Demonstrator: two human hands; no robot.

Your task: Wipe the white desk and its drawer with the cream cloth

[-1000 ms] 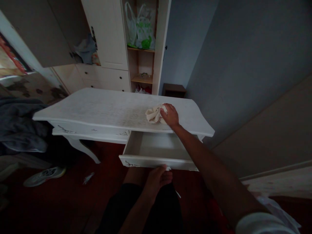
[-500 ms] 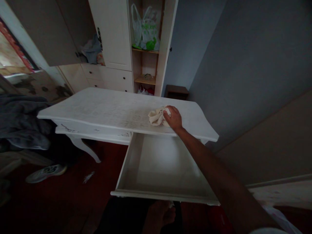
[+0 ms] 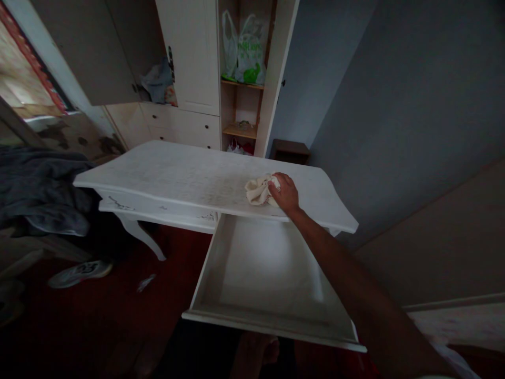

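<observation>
On the white table [image 3: 189, 168], my right hand [image 3: 285, 192] presses a crumpled cream cloth [image 3: 258, 190], its fingers curled over the right side. Grey smudges mark the tabletop left of the cloth. Below, a white drawer [image 3: 272, 263] is pulled far out and looks bare inside. In dim light under its front edge, my left hand [image 3: 256, 350] is closed against the drawer front. Its fingertips are partly hidden there, and whatever handle they grip does not show.
Behind the table stands a white wardrobe [image 3: 193, 58] with a plastic bag [image 3: 250, 58] on a shelf. Grey fabric [image 3: 39, 184] is heaped at the left. A shoe [image 3: 81, 273] lies on the red floor. Close on the right is a grey wall [image 3: 414, 105].
The drawer's front has shifted slightly toward me, lower at its right end, with my left hand now more covered by it. My right hand remains on the cloth. The view has turned slightly left.
</observation>
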